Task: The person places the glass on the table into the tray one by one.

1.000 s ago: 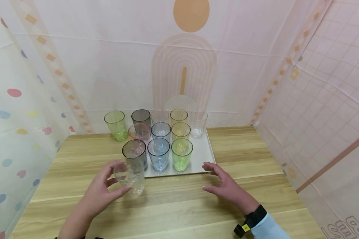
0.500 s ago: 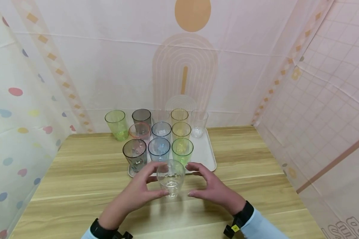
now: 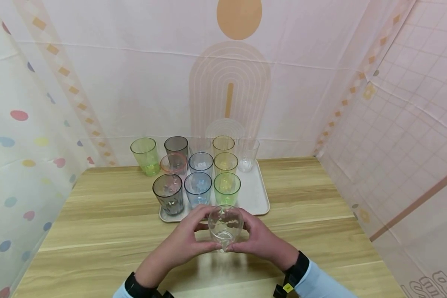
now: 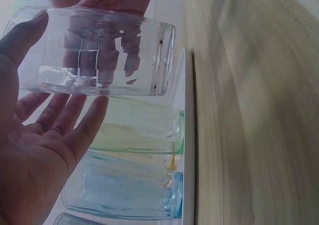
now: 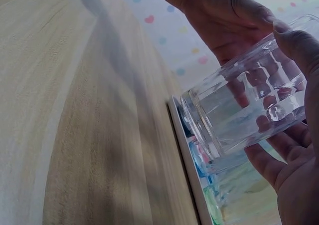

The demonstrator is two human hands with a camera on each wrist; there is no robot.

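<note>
A clear drinking glass [image 3: 225, 223] is held upright between my two hands, above the table in front of the tray. My left hand [image 3: 186, 240] grips its left side, with the thumb near me and the fingers on the far side. From the right, my right hand [image 3: 262, 239] grips the same glass in a mirrored way. In the left wrist view, the thumb and fingers lie on the clear wall of the glass [image 4: 99, 55], whose base is off the wood. Behind it on the tray stand a green glass [image 3: 227, 186], a blue glass [image 3: 198, 188] and a grey glass [image 3: 167, 192].
The white tray [image 3: 258, 194] carries several more glasses farther back, including a red-rimmed glass [image 3: 173, 163], an amber glass [image 3: 225, 162] and a clear glass [image 3: 247, 155]. Left of the tray, another green glass [image 3: 146, 158] stands on the wooden table [image 3: 108, 198]. A patterned curtain [image 3: 145, 91] hangs behind.
My left hand has carried the clear glass rightward from beside the grey glass to the tray's front. My right hand has come leftward and now grips it too. The other glasses have stayed put.
</note>
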